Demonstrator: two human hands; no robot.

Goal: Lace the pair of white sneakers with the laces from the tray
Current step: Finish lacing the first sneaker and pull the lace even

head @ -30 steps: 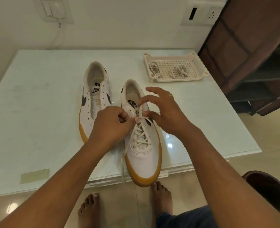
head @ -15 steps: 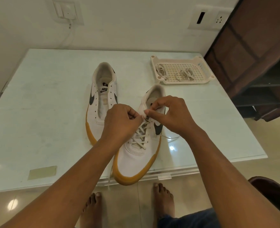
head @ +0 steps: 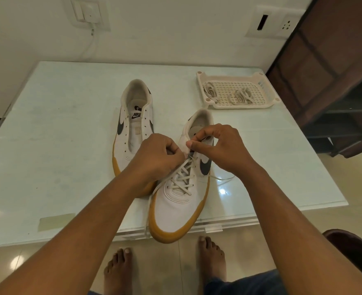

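Right sneaker (head: 177,201) is mostly laced; both hands (head: 154,154) (head: 220,145) pinch its lace (head: 181,177) near the top eyelets. Left sneaker (head: 133,133) remains unlaced; laces (head: 239,95) wait in the tray (head: 267,102).

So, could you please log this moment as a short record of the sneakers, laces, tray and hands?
near sneaker: partly laced, toe overhanging the table edge
far sneaker: unlaced, to its left
lace: crossed through lower eyelets, one end hanging off the edge
tray: far right, holds two lace bundles
left hand: pinches the lace
right hand: pinches the lace near the top eyelets
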